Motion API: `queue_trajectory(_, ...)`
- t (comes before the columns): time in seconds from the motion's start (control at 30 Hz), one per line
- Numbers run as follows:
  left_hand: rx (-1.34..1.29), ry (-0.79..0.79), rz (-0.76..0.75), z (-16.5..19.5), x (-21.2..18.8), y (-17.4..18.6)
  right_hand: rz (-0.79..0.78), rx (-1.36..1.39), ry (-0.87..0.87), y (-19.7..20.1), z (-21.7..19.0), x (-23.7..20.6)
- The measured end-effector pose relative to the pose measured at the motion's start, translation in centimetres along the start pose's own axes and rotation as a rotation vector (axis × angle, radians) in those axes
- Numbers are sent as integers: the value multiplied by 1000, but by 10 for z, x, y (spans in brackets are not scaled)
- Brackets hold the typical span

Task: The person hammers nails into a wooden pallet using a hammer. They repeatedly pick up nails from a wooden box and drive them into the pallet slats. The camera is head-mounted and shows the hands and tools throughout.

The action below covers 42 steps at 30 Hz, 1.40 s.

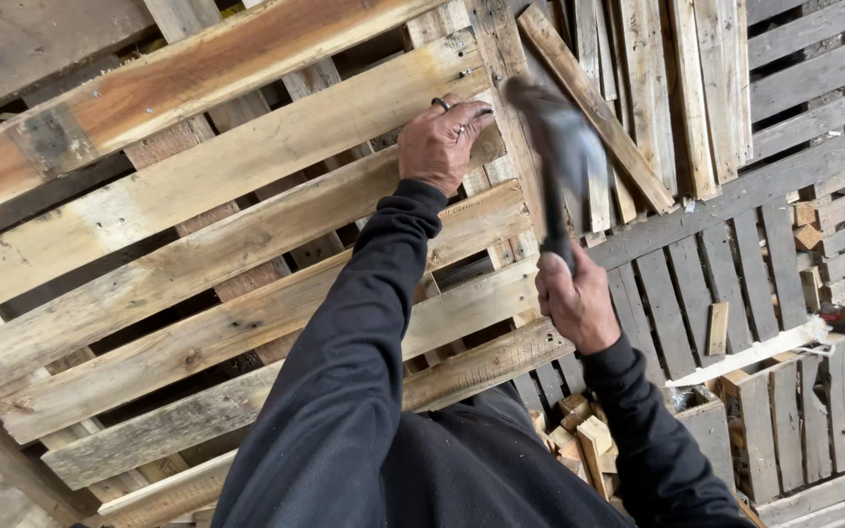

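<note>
Head view: hammer work on a wooden pallet (198, 244)
Left hand (439, 145) pressed flat on a slat at 12 o'clock; right hand (575, 305) clamped around a blurred hammer (561, 161) at 2 o'clock.

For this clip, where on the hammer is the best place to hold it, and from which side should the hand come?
Grip the hammer low on its handle, from below, as the right hand does: the handle is slim and points down toward the person, and the blurred head sits far up. The left hand rests on the pallet board.
</note>
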<state>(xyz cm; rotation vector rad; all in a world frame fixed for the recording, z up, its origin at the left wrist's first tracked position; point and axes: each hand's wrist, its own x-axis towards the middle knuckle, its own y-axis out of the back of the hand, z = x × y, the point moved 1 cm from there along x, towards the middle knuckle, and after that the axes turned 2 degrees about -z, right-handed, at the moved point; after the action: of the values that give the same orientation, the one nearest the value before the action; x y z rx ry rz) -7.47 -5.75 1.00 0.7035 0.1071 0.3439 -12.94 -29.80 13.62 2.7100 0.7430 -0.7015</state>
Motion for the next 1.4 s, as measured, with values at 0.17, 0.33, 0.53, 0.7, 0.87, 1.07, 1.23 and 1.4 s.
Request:
queue_trajectory(0.17,-303,-197,227,0,3,6,64,-134,50,12,-27,-23)
queue_trajectory(0.33,-148,-179,601,-1,-22,30,-16,158,532,9,-25,-32)
queue_trajectory(0.53,348,-181,215,-11,-56,49,81,-199,-107,8,9,7)
queue_trajectory(0.7,406,-91,-123,-23,-54,48,126,103,2,8,21,-26)
queue_trajectory(0.87,420,-212,-65,-23,-48,49,110,204,13,-3,56,-43)
queue_trajectory(1.07,335,-153,-146,-21,-45,48,82,-55,-248,-13,86,-28)
queue_trajectory(1.23,333,-154,-149,-18,-41,44,81,169,-185,-16,83,-28)
queue_trajectory(1.4,311,-123,-150,-11,-40,50,97,87,-291,-17,72,-24)
